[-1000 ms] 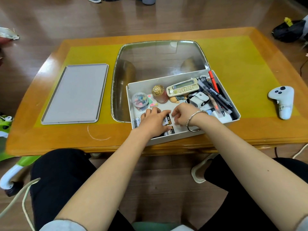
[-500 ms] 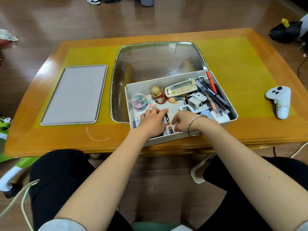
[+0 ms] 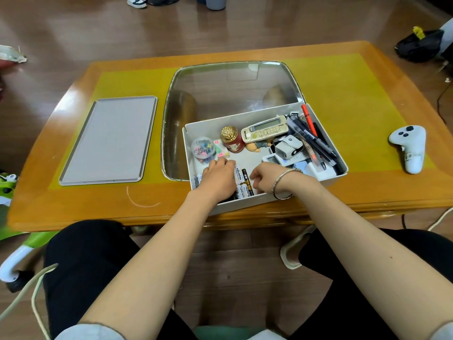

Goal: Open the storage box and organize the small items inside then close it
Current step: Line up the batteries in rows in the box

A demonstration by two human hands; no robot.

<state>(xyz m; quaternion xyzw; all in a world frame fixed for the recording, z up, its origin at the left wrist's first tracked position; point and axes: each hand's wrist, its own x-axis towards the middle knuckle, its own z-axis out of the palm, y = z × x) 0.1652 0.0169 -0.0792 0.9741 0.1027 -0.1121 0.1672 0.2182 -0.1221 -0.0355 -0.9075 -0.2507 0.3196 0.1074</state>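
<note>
Reaching into the open box [image 3: 326, 179] at the table's [image 3: 367, 94] near edge, a person rests the left hand [image 3: 218, 179], fingers flat, on batteries [image 3: 242, 182]. The right hand [image 3: 266, 176] hovers beside them, fingers loosely curled, holding nothing. The lid [image 3: 109, 141] lies well apart on the left.

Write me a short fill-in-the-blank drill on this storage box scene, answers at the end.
1. The grey lid lies on the table to the ____ of the storage box.
2. Both hands are at the ____ in the box's near part.
3. A bracelet circles the ____ wrist.

Answers: left; batteries; right
</note>
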